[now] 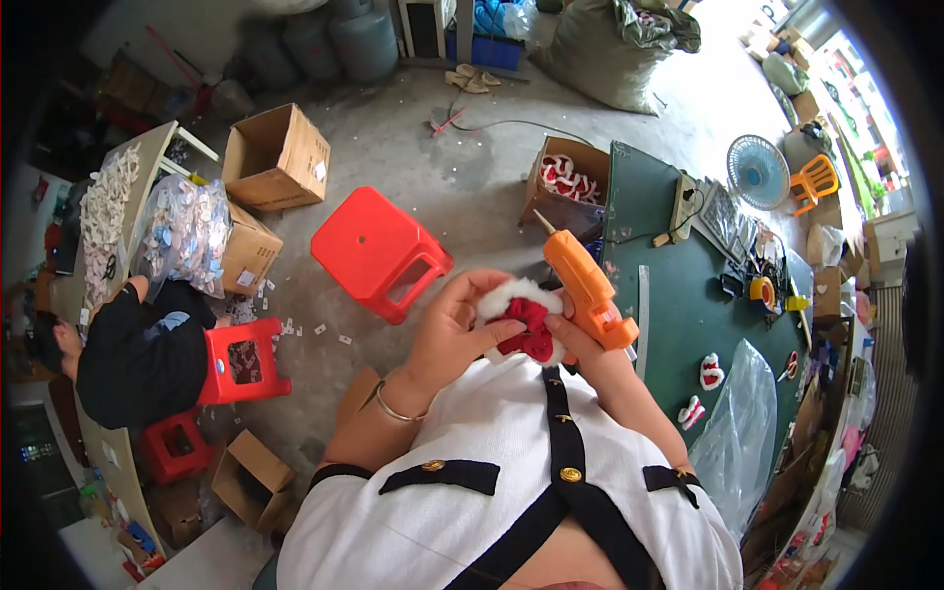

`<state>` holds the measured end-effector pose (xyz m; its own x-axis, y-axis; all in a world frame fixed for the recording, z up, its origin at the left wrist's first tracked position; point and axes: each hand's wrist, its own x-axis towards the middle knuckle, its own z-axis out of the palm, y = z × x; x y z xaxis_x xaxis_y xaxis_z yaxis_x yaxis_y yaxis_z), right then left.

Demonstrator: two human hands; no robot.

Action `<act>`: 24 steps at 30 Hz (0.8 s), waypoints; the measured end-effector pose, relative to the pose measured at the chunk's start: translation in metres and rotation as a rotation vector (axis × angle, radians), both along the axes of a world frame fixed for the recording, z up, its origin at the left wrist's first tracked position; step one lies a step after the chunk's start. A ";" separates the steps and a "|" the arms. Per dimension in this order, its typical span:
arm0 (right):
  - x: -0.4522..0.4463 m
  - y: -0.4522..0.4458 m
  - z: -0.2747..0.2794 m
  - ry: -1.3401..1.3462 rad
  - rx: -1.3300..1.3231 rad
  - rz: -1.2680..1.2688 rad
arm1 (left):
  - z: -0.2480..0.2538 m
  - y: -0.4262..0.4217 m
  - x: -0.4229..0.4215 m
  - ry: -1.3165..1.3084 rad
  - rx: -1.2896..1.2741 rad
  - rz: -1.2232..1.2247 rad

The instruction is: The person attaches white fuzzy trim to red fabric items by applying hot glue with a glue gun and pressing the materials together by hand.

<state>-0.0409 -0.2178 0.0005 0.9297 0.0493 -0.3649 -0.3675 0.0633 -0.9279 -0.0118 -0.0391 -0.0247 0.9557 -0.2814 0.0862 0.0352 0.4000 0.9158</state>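
Note:
Near the middle of the view, my left hand [454, 334] has its fingers closed on a red and white fluffy piece [526, 317], thumb across its front. My right hand [580, 344] grips the same piece from the other side with its thumb. An orange glue gun [588, 285] is also held at my right hand, its nozzle pointing up and left, away from the piece. Some fingers of my right hand are hidden behind the gun and the piece. Two small red and white pieces [711, 371] lie on the green table [669, 295] to the right.
A red stool [362, 241] stands ahead on the left. An open box [565, 182] of red and white pieces is beside the table. Clear plastic [737, 423], a fan [758, 171] and a power strip [683, 208] are right. A person [143, 354] sits at the left.

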 end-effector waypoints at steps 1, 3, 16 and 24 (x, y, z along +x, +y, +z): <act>0.001 -0.002 0.000 -0.003 -0.001 0.000 | 0.001 0.002 0.001 -0.003 -0.001 0.000; 0.001 -0.007 -0.005 -0.125 0.046 0.012 | 0.001 0.010 0.001 0.313 -0.189 -0.177; 0.007 0.009 -0.014 -0.480 0.073 -0.072 | -0.001 0.005 -0.008 0.302 -0.140 -0.242; 0.009 0.001 -0.004 0.052 0.219 0.013 | -0.007 0.009 -0.012 0.324 -0.246 -0.304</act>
<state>-0.0320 -0.2171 -0.0039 0.9089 0.1444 -0.3913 -0.4163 0.2558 -0.8725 -0.0241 -0.0303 -0.0319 0.8223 -0.5596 -0.1028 0.4506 0.5301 0.7183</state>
